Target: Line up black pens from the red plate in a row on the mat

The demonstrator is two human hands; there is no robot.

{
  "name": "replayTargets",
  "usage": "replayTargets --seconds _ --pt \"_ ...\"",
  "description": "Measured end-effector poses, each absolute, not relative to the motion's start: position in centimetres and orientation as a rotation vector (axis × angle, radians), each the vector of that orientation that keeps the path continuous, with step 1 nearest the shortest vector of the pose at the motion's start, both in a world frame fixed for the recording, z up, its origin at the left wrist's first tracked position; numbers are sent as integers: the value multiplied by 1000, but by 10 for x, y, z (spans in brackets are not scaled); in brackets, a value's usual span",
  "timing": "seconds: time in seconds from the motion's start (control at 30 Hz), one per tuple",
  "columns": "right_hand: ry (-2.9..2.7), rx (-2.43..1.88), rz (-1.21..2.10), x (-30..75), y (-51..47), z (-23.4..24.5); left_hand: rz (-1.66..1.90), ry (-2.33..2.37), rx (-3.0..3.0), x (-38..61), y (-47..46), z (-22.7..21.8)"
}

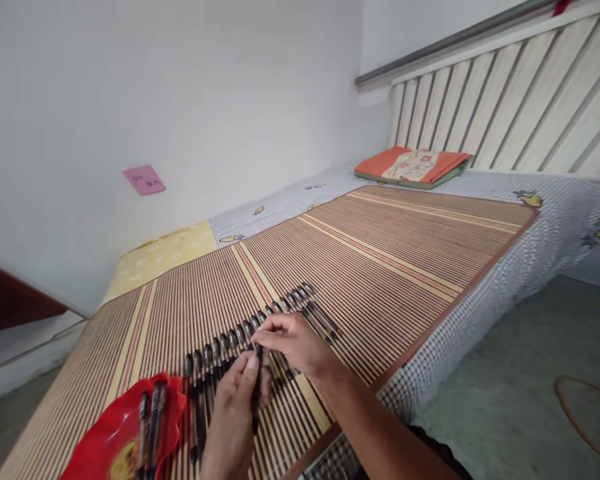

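A dark pen stands roughly lengthwise between my two hands, above the striped mat. My left hand is closed round its barrel, thumb on top. The fingertips of my right hand pinch its upper end; exactly what they grip there is too small to make out. Under and beside my hands lies a long row of black capped pens, side by side on the mat, partly hidden by my hands. A red scalloped plate at lower left holds a few more pens.
The bamboo mat covers a bed with a checked sheet. A folded orange cloth rests near the white slatted headboard. A pink note is on the wall. The bed's edge drops to a grey floor at right.
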State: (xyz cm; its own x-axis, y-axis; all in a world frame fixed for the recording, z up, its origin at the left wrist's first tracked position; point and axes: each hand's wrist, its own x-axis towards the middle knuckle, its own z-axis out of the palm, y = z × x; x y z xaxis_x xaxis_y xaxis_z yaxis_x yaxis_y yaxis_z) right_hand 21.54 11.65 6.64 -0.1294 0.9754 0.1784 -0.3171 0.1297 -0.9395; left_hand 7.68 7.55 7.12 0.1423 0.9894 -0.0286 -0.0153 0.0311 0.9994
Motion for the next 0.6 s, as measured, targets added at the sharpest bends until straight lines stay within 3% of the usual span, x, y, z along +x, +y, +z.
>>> replayTargets --seconds 0.23,0.47,0.6 --pt "-1213 -786 1347 223 118 63 1177 1167 1209 77 78 64" --pt "-1216 -619 1557 230 118 60 962 863 934 75 74 72" --pt "-1265 -626 1567 236 118 59 995 916 982 79 72 74"
